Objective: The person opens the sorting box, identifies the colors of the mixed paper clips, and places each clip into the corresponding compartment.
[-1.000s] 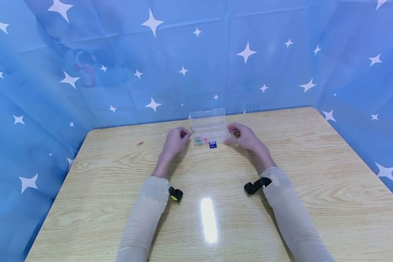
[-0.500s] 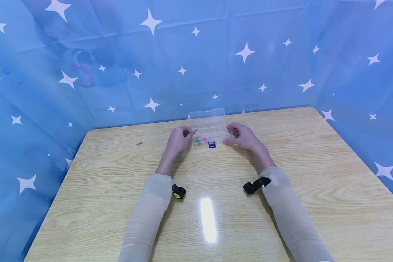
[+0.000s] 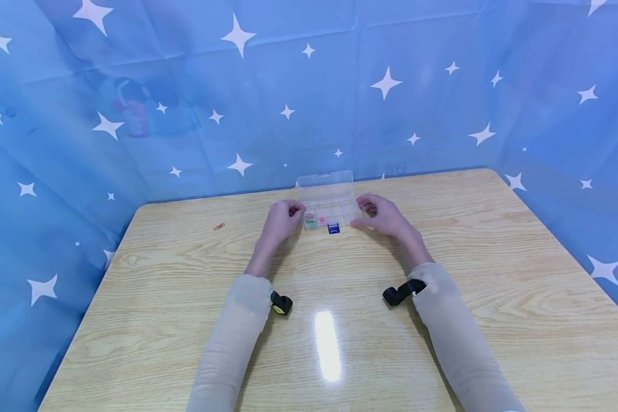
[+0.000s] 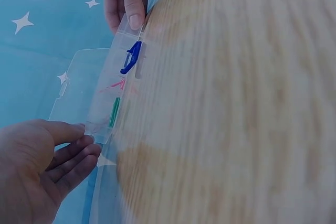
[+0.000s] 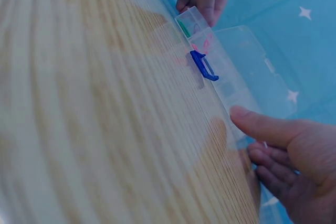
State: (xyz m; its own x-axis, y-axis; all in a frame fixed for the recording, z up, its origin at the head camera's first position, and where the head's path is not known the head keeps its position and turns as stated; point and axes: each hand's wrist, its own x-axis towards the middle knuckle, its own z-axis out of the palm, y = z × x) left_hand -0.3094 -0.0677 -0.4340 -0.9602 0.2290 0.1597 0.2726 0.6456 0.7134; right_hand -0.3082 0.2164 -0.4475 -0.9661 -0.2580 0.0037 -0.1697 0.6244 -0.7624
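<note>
A clear plastic compartment box (image 3: 335,209) stands near the table's far edge, its transparent lid (image 3: 327,187) raised at the back. A blue latch (image 5: 203,66) is at its front. Green clips (image 4: 114,113) and pink clips (image 5: 206,44) lie in separate compartments; a reddish clip (image 3: 309,217) shows faintly in the left one. My left hand (image 3: 283,220) is at the box's left end, thumb and fingertips close together, no clip visible between them. My right hand (image 3: 383,214) grips the right end, thumb at the front corner, other fingers behind.
A red paper clip (image 3: 219,226) lies on the wooden table (image 3: 185,320) left of my left hand. A blue curtain with white stars (image 3: 268,114) hangs right behind the table's far edge.
My left hand moved slightly right to the box with a red paper clip pinched, then let it go; it now shows faintly in the left compartment. The right hand stayed still.
</note>
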